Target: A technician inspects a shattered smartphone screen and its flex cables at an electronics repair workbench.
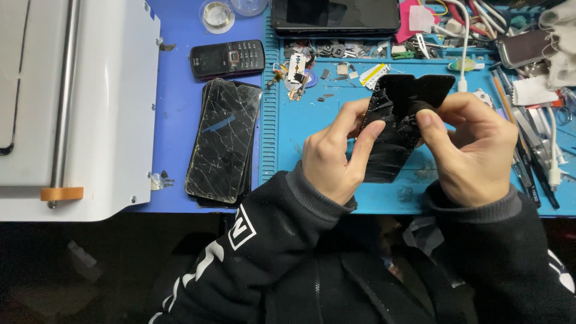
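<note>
Between my fingers, my left hand and right hand both pinched the shattered black screen panel above the blue mat, its glass only partly picked away (judging by shards clinging), a cracked phone lying left of them.

The lower end of the black phone screen hides behind the left hand, the right hand covers part of its edge, the white machine runs off the left edge, and the small parts are too tiny to identify.
</note>
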